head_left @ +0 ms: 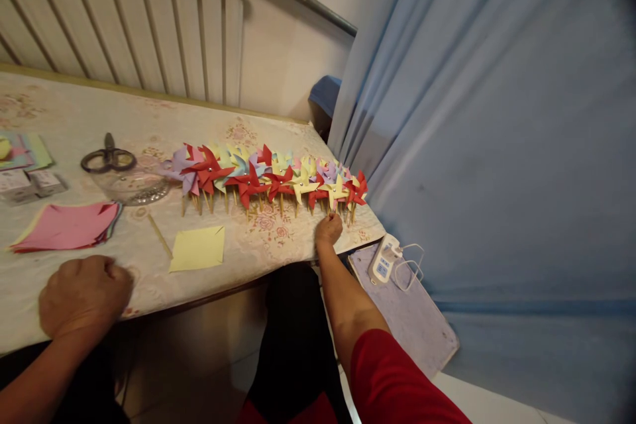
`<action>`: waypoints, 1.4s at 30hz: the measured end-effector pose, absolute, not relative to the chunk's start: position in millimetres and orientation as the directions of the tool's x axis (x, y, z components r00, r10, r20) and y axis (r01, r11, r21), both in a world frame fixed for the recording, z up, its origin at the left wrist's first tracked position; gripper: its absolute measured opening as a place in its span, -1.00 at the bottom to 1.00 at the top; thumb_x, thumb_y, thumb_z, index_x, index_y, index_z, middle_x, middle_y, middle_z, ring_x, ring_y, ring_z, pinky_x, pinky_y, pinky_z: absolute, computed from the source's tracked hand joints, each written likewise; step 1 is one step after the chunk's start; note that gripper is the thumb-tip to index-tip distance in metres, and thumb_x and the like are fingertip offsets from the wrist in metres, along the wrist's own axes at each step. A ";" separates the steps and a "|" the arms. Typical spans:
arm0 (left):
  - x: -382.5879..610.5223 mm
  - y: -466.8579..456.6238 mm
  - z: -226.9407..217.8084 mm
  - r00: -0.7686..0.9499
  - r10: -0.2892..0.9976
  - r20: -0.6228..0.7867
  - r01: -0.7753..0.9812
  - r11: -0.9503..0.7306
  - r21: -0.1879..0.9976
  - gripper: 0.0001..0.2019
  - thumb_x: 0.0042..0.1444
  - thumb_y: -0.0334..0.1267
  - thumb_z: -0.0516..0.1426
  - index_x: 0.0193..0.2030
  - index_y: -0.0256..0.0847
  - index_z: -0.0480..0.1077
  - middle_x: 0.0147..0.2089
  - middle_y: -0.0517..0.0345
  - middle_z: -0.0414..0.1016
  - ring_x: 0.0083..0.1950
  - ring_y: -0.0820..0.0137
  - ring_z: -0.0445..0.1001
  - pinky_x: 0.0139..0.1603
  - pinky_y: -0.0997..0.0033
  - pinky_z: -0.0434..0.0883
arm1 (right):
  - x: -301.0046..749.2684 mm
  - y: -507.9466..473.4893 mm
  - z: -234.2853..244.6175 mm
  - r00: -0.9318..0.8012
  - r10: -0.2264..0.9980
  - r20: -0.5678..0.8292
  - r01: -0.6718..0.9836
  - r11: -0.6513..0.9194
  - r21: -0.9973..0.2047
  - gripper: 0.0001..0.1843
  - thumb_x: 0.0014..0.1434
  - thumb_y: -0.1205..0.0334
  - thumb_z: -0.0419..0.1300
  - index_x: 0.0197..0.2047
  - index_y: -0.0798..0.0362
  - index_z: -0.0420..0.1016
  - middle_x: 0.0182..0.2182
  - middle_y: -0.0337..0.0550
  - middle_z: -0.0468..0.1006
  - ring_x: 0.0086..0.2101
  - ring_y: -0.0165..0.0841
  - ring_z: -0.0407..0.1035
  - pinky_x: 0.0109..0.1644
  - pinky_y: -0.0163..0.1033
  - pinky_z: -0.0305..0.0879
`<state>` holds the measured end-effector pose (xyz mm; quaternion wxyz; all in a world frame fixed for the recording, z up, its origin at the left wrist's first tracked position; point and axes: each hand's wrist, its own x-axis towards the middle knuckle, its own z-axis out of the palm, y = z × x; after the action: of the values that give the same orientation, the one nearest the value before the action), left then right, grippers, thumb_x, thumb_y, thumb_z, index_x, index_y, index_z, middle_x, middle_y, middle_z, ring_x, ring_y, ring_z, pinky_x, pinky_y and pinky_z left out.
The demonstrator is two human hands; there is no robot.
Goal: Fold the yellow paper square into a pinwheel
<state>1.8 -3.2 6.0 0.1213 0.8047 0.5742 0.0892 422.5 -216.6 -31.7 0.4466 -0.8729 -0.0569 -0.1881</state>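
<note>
At the right end of the table, my right hand [328, 228] has its fingers closed at the stick of a yellow pinwheel [336, 193]. The fingertips are partly hidden. Rows of paper pinwheels [249, 184] in red, yellow, purple and blue stand upright on short sticks to its left. My left hand [84, 295] rests on the table's near edge as a closed fist, with nothing showing in it. Just beyond that fist lies a stack of cut paper squares [69, 225], pink on top. A yellow paper square [197, 249] with slit corners lies beside a loose stick [159, 236].
Black-handled scissors [108, 158] lie near a clear dish [144, 193] of small shiny pieces. Small boxes [17, 185] and coloured paper [37, 149] are at far left. A power strip [384, 258] sits on a low stool [412, 318]. A blue curtain [497, 146] hangs at right.
</note>
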 end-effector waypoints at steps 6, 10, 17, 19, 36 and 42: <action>3.3 -2.3 8.1 0.310 0.948 0.066 0.941 -0.316 0.123 -0.47 0.27 -0.12 -0.19 -0.02 -0.40 0.50 -0.07 -0.30 0.46 -0.09 0.02 0.43 -0.27 0.22 0.27 | 422.7 -217.7 -31.9 0.924 -0.073 0.375 0.260 -0.599 -0.757 -0.74 0.16 0.41 0.01 -0.21 0.13 0.51 -0.23 0.08 0.57 -0.19 -0.20 0.41 -0.04 -0.17 0.25; 1.9 -3.9 8.4 0.310 0.947 0.078 0.939 -0.318 0.132 -0.47 0.28 -0.12 -0.19 0.01 -0.38 0.50 -0.06 -0.31 0.46 -0.10 0.02 0.43 -0.25 0.20 0.28 | 423.4 -218.1 -32.6 0.925 -0.077 0.373 0.255 -0.602 -0.757 -0.75 0.14 0.41 0.02 -0.22 0.14 0.51 -0.24 0.07 0.57 -0.20 -0.20 0.42 -0.05 -0.17 0.25; 3.3 -5.8 11.5 0.309 0.949 0.066 0.941 -0.315 0.127 -0.50 0.27 -0.13 -0.16 0.02 -0.39 0.49 -0.04 -0.32 0.46 -0.08 0.03 0.42 -0.22 0.20 0.31 | 423.4 -217.8 -34.2 0.919 -0.084 0.385 0.265 -0.591 -0.762 -0.74 0.14 0.40 0.01 -0.21 0.14 0.51 -0.24 0.08 0.57 -0.19 -0.20 0.41 -0.03 -0.16 0.25; 3.8 -5.7 12.8 0.309 0.950 0.048 0.941 -0.313 0.133 -0.51 0.25 -0.13 -0.13 0.00 -0.40 0.49 -0.04 -0.33 0.46 -0.08 0.02 0.42 -0.22 0.19 0.31 | 423.4 -217.9 -34.8 0.918 -0.085 0.388 0.267 -0.590 -0.762 -0.75 0.14 0.40 0.01 -0.21 0.13 0.50 -0.24 0.08 0.56 -0.19 -0.19 0.41 -0.03 -0.15 0.25; 3.4 -6.7 11.7 0.312 0.947 0.078 0.939 -0.320 0.124 -0.46 0.29 -0.12 -0.20 0.00 -0.42 0.49 -0.06 -0.33 0.47 -0.10 0.02 0.44 -0.24 0.20 0.31 | 423.4 -217.6 -34.9 0.915 -0.094 0.392 0.264 -0.596 -0.758 -0.76 0.13 0.42 0.00 -0.24 0.12 0.48 -0.27 0.09 0.55 -0.20 -0.18 0.41 -0.08 -0.16 0.26; 3.0 -3.2 7.1 0.308 0.949 0.072 0.941 -0.315 0.121 -0.48 0.27 -0.12 -0.18 -0.01 -0.37 0.50 -0.07 -0.30 0.48 -0.13 0.03 0.44 -0.26 0.21 0.30 | 422.4 -217.0 -34.9 0.910 -0.111 0.400 0.262 -0.595 -0.760 -0.76 0.12 0.44 0.00 -0.25 0.11 0.48 -0.27 0.06 0.55 -0.20 -0.19 0.42 -0.08 -0.17 0.27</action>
<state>3.0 -3.2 7.1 0.0278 0.8082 0.5847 0.0647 422.4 -217.0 -34.9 0.4478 -0.8685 -0.0436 -0.2080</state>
